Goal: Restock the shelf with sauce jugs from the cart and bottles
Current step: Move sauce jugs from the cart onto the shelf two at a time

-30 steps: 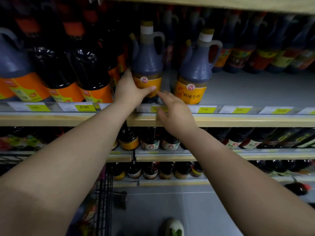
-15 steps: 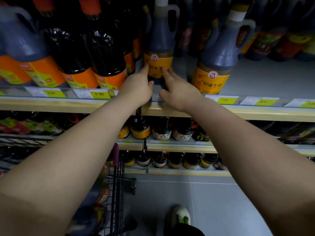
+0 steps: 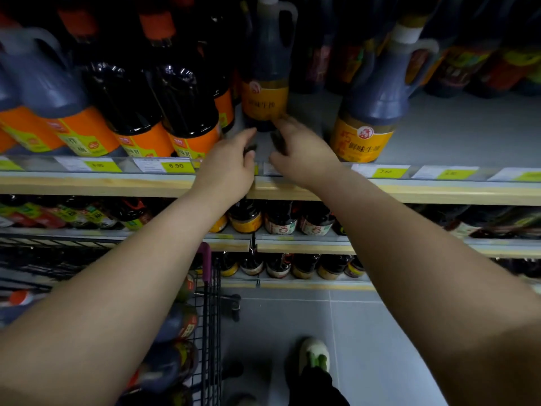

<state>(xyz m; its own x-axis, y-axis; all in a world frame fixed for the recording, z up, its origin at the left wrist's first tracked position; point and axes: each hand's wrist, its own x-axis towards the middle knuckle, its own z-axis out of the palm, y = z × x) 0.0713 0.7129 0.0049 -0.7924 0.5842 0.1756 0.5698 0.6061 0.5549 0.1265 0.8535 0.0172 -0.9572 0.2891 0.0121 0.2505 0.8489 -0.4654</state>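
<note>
A dark sauce jug [image 3: 265, 83] with a yellow label and a handle stands upright, set back on the grey shelf [image 3: 456, 133]. My left hand [image 3: 228, 165] hovers at the shelf's front edge, just left of and below the jug, fingers loosely bent and holding nothing. My right hand [image 3: 301, 153] reaches in beside it, its blurred fingertips at the jug's lower right corner; contact is unclear. A second matching jug [image 3: 371, 112] stands to the right, nearer the front. More jugs [image 3: 175, 320] lie in the wire cart [image 3: 209, 303] at lower left.
Dark bottles with orange labels [image 3: 187, 106] crowd the shelf to the left of the jug. Bare grey shelf lies right of the second jug. Price tags [image 3: 175, 165] line the wooden front rail. Lower shelves hold small bottles [image 3: 281, 224]. My shoe [image 3: 314, 353] stands on the tiled floor.
The jug has gone further back on the shelf. Both hands came off its sides and now sit lower, near the front rail. The camera view dropped a little.
</note>
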